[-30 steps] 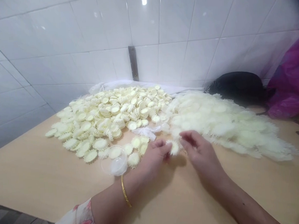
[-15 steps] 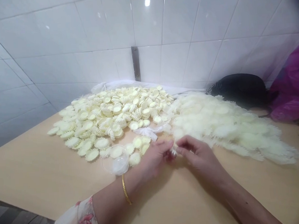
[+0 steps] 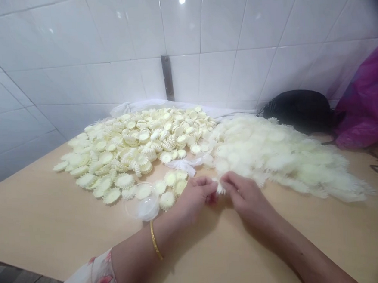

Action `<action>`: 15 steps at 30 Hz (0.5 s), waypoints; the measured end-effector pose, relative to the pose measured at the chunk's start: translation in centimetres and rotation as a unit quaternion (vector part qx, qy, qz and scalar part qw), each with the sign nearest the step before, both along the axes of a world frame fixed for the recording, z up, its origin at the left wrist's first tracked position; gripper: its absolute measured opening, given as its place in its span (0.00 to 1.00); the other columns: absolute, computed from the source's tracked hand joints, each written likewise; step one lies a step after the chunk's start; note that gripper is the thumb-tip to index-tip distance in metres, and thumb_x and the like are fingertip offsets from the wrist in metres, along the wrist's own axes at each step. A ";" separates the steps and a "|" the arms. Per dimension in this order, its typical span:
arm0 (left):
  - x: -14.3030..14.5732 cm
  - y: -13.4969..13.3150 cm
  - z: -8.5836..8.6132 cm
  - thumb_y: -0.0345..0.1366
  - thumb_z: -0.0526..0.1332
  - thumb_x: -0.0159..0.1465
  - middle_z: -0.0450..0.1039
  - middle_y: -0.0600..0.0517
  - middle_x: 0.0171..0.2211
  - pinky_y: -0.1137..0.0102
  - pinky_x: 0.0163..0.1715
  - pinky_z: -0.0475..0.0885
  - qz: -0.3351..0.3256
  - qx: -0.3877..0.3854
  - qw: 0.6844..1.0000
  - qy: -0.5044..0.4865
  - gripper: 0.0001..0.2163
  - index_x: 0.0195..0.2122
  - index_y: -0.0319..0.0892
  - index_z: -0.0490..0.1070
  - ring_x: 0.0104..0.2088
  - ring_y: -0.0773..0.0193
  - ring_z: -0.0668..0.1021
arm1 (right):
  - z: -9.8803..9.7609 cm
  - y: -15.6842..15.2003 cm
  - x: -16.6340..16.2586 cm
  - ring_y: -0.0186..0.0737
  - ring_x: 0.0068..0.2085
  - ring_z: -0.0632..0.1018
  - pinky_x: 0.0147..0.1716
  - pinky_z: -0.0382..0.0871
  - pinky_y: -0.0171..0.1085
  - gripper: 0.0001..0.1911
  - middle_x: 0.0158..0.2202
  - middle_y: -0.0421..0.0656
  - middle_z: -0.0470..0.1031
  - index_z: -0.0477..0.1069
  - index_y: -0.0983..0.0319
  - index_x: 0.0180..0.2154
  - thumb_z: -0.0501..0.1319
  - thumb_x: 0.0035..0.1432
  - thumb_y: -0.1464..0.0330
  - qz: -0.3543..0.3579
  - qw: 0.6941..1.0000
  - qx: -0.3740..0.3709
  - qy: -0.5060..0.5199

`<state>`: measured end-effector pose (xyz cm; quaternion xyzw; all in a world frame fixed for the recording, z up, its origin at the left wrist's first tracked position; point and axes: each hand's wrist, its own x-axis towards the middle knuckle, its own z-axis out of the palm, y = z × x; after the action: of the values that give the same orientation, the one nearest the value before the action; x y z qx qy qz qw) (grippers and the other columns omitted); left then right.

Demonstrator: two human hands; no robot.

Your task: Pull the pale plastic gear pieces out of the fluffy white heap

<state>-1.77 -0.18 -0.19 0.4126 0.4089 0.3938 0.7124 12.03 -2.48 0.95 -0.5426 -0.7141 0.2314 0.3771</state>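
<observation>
My left hand point(image 3: 194, 198) and my right hand point(image 3: 244, 194) meet over the wooden table point(image 3: 52, 220), fingers pinched together on one small cream toothed plastic disc point(image 3: 219, 187) held between them. A gold bangle sits on my left wrist. Behind my left hand lies a heap of cream toothed discs point(image 3: 137, 145). Behind my right hand spreads a paler pile of discs with frilly, stringy edges point(image 3: 283, 156). A clear plastic bit point(image 3: 145, 207) lies just left of my left hand.
White tiled walls close the corner behind the table, with a metal bracket point(image 3: 167, 77) on the wall. A black bag point(image 3: 298, 110) and a magenta plastic bag point(image 3: 369, 98) stand at the back right. White cloth point(image 3: 147, 106) lies behind the heaps.
My hands have drawn closer together on the small disc; it showed flat between my fingers a second ago and is now mostly covered. The heaps have not moved.
</observation>
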 end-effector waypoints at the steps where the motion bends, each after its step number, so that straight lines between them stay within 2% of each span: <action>1: 0.0 0.0 0.0 0.32 0.61 0.52 0.64 0.53 0.16 0.71 0.23 0.59 0.002 0.004 1.000 0.006 0.08 0.18 0.38 0.66 0.19 0.71 0.66 | 0.1 0.0 0.1 0.35 0.24 0.66 0.25 0.59 0.33 0.11 0.21 0.39 0.66 0.63 0.61 0.24 0.50 0.58 0.68 0.007 1.000 -0.010 0.018; 6: -0.1 0.2 -0.1 0.31 0.63 0.49 0.63 0.54 0.15 0.71 0.25 0.62 0.041 -0.008 0.999 -0.024 0.08 0.18 0.38 0.64 0.18 0.71 0.66 | 0.5 0.0 0.3 0.39 0.30 0.73 0.29 0.64 0.34 0.08 0.28 0.42 0.75 0.71 0.61 0.29 0.55 0.55 0.66 0.061 0.990 -0.059 0.111; 10: 0.0 0.4 -0.3 0.35 0.65 0.49 0.63 0.54 0.15 0.71 0.23 0.61 0.011 -0.013 0.998 -0.053 0.11 0.18 0.38 0.64 0.18 0.70 0.66 | 0.7 0.1 0.4 0.41 0.33 0.74 0.34 0.66 0.37 0.11 0.28 0.43 0.75 0.73 0.62 0.28 0.55 0.56 0.66 0.077 0.977 -0.105 0.168; 15: -0.1 0.5 -0.5 0.37 0.65 0.50 0.64 0.54 0.16 0.71 0.24 0.61 -0.012 0.004 0.997 -0.079 0.11 0.20 0.38 0.64 0.19 0.70 0.68 | 0.4 0.6 0.9 0.38 0.30 0.72 0.34 0.66 0.36 0.11 0.25 0.41 0.72 0.71 0.62 0.26 0.57 0.55 0.62 0.079 0.964 -0.125 0.222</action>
<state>-1.83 0.33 -0.73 0.3876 0.3448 0.4179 0.7458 12.98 -1.84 1.39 -0.4624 -0.6183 0.4626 0.4358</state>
